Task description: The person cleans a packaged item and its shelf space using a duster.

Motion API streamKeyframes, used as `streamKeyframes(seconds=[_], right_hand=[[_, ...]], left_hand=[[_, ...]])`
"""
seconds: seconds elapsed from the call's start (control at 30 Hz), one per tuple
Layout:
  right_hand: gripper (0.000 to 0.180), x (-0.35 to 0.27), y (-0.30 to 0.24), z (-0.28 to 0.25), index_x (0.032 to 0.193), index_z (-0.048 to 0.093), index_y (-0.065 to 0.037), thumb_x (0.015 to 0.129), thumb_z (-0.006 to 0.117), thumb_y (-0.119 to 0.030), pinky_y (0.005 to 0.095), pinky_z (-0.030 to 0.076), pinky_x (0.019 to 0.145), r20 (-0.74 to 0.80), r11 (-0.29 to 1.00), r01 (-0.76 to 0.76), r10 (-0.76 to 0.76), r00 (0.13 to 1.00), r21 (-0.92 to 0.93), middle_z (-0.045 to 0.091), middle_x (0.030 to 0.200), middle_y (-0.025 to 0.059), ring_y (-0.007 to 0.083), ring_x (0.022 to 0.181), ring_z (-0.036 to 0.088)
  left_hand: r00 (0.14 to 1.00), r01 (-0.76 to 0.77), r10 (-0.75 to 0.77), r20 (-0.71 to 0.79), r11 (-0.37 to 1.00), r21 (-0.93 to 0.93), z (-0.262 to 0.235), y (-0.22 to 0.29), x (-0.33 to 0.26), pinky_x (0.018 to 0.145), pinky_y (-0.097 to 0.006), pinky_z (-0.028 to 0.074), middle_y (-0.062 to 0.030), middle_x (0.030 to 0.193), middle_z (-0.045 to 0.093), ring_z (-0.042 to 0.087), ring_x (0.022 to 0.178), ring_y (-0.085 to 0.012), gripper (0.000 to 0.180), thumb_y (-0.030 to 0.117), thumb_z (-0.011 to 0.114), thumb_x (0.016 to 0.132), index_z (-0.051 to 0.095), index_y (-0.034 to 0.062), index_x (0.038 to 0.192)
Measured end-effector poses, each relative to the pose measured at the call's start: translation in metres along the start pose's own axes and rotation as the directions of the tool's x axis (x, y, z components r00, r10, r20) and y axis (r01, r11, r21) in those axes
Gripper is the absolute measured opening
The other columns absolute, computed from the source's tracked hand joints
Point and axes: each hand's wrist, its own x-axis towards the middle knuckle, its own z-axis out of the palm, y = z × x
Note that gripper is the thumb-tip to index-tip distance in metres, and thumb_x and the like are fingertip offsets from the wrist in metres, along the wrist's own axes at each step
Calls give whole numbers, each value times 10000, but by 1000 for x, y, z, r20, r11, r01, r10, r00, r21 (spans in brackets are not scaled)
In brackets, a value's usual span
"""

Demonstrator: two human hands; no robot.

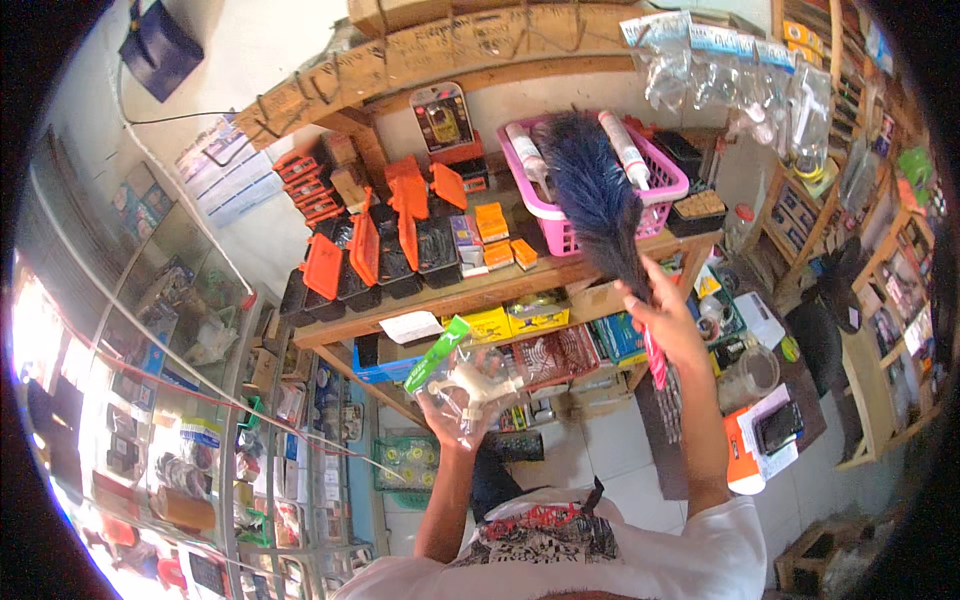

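Observation:
A clear plastic packet with a green top holds a cream-coloured tap. My left hand is closed round the packet's lower left side, below the shelf's front edge. In my right hand is a feather duster, gripped by its pink and dark handle. Its dark blue feathers point up and away, in front of a pink basket on the wooden shelf. White and red tubes stand in that basket, partly hidden by the feathers.
Black bins with orange lids and small orange boxes line the shelf. Packaged fittings hang at upper right. A glass cabinet stands on the left. At right, a dark table bears a phone and papers.

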Motion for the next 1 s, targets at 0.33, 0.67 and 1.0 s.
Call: streamKeyframes(seconds=[0.33,0.67,1.0], right_hand=[[612,183,-41,-7,1469,421,11,896,634,29,250,490,848,10,987,90,-89,996,-133,653,1175,92,123,993,615],[685,213,-39,-6,1457,437,3,882,747,-200,375,418,1051,-1,739,67,-91,996,-670,545,1383,213,281,1264,538],[481,92,-85,41,1302,574,-31,900,700,-263,433,355,1114,77,425,445,-649,757,-788,594,1301,211,367,1270,527]], left_hand=[[985,-166,167,-31,986,35,-26,31,-46,1117,-712,241,-220,1544,326,315,1416,-453,1053,712,733,696,339,169,1507],[964,-265,265,-38,964,-13,-29,43,-87,1106,-718,267,-208,1482,417,363,1384,-454,964,697,671,757,367,147,1489],[974,-203,200,-102,979,-21,-33,46,-83,1115,-698,261,-205,1518,389,348,1405,-435,917,727,569,813,377,149,1498]])
